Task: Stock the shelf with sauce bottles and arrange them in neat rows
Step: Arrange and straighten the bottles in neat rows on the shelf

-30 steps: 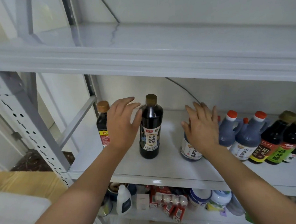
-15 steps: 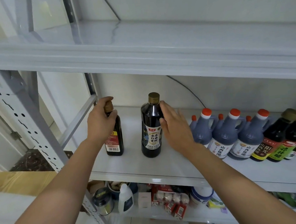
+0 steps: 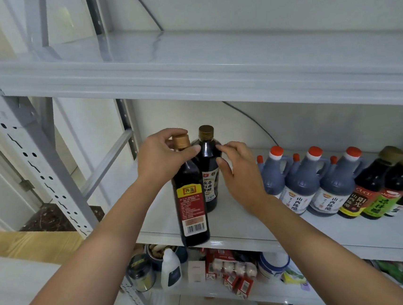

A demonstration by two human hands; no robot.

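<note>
My left hand grips the neck of a dark bottle with a red label, which stands at the front edge of the white middle shelf. Right behind it stands a dark bottle with a gold cap and pale label. My right hand rests against that bottle's right side, with fingers curled at its shoulder. To the right, three blue-grey jugs with red caps stand in a row, then several dark bottles with olive caps.
The upper shelf is bare and overhangs the work area. A perforated upright post stands at the left. The lower shelf holds jars, a white bottle and small packets. A wooden surface lies at the far left.
My left hand has carried the red-label bottle rightwards to stand in front of the gold-cap bottle. My right hand has shifted a little along that bottle's right side.
</note>
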